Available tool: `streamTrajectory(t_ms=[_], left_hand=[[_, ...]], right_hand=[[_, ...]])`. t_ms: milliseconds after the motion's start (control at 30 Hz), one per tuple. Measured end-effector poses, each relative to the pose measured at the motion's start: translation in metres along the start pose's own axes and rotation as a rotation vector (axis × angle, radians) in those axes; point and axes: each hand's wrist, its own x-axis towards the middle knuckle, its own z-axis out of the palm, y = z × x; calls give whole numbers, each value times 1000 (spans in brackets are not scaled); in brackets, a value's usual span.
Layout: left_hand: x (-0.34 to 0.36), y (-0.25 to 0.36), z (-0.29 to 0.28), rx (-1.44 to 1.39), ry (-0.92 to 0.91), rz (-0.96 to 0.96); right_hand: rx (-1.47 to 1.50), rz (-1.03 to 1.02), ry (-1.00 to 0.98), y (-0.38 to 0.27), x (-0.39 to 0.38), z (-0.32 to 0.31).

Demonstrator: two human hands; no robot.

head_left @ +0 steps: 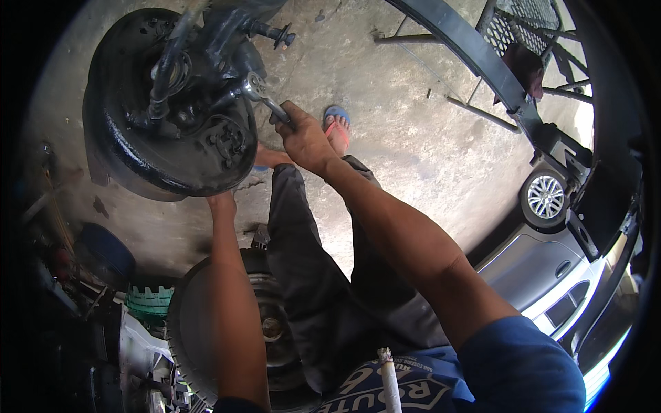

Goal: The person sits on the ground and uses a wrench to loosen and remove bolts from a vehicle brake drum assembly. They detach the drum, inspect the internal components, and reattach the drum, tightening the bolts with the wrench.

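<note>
In the head view, my right hand (303, 135) grips the handle of a silver ratchet wrench (259, 91), whose head sits at the side of a greasy black brake backing-plate assembly (172, 148) with hoses and a steel arm. My left hand (222, 202) is at the lower edge of that assembly, its fingers hidden behind it. A threaded stud or bolt (281, 36) sticks out at the top. My sandalled right foot (337, 131) is on the stained concrete. A white cigarette (387, 378) juts in from the bottom edge.
A tyre on a steel rim (184, 310) lies below my left arm. A green plastic crate (150, 299), a blue container (103, 255) and cluttered parts fill the lower left. A silver car (527, 275), black metal frames (454, 38) and a mesh stand (516, 31) are at the right.
</note>
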Motion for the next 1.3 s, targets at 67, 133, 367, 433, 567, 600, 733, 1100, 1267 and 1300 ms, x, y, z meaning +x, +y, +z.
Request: streamTrajectory(t_ms=[67,133,367,433,567,600,733,1100,1267,1300], left_hand=[[-37,4,-11,-169,74,-205],[-70,10,-21,-114,48,-309],[-132,15,-5,67,59,-226],[-138,12,10,86,36,-98],[-146,7,32,-91,58,-117],[-149,7,35,-150,12,-87],[-167,2,38,-83,-59,-156],[-225,-47,8,-64,-49,-287],[-219,-49,1,8,-2,-237],[-216,-45,1,-9,-8,-237]], right_hand=[[8,4,-4,3,-4,-1],[-27,57,-23,1,-10,-1],[-117,-98,92,-42,5,11],[-101,-154,103,-48,14,13],[-77,-152,75,-42,16,10],[-193,-148,105,-41,15,14],[-233,-100,166,-49,15,32],[-447,-166,54,-35,38,-4],[-412,-228,229,-44,25,-20],[-388,-169,251,-48,17,-25]])
